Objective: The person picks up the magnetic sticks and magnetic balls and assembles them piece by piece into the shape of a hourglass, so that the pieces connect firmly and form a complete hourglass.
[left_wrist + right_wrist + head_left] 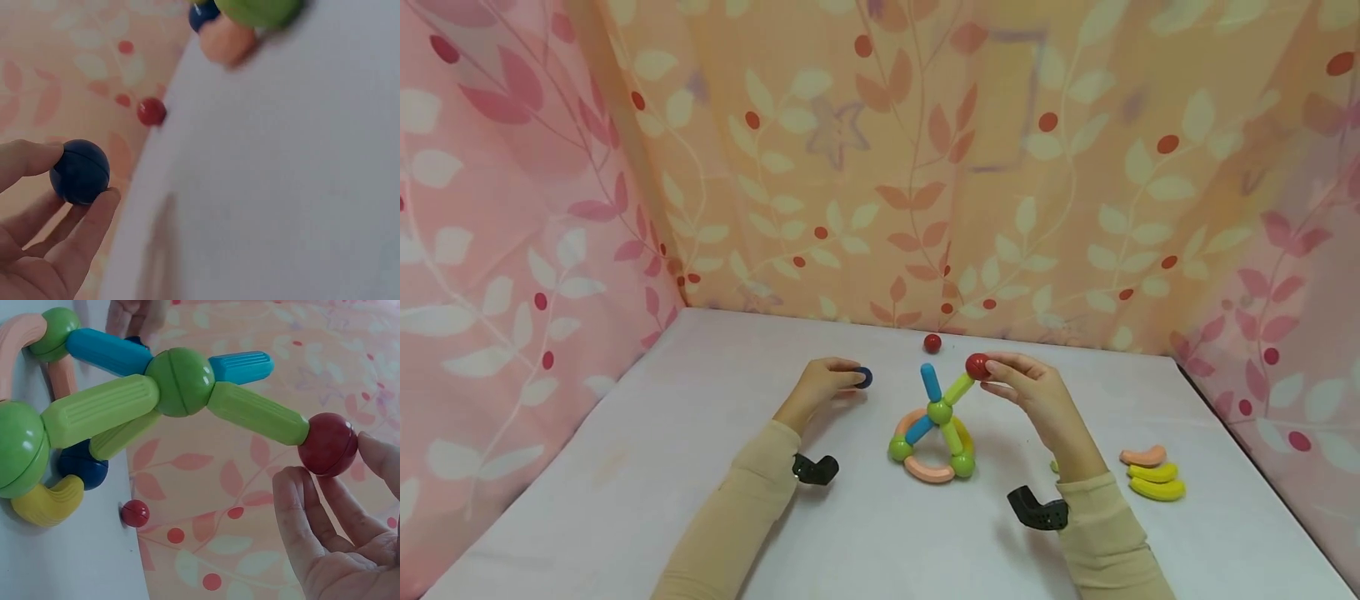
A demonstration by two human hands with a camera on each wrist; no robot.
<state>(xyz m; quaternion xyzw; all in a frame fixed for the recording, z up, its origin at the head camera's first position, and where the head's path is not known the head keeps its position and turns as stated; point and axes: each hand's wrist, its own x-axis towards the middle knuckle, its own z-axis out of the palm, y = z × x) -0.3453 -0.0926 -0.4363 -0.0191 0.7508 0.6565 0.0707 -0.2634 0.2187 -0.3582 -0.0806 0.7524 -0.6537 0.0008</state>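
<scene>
In the head view my left hand (817, 390) pinches a dark blue ball (80, 172) between thumb and fingertips, left of a magnetic-stick structure. My right hand (1037, 402) pinches a red ball (328, 445), which touches the upper end of a light green rod (257, 412). That rod slants up from the central green ball (939, 411), as does a blue rod (930, 382). Below, more rods run down to a ring of green balls and curved salmon and yellow pieces. A dark blue ball (83, 465) at the ring's back shows in the right wrist view.
Another red ball (932, 343) lies near the table's back edge, behind the structure. To the right are a curved salmon piece (1143, 456) and two curved yellow pieces (1157, 489). A small green piece (1054, 466) is mostly hidden by my right wrist. Patterned curtains surround the table.
</scene>
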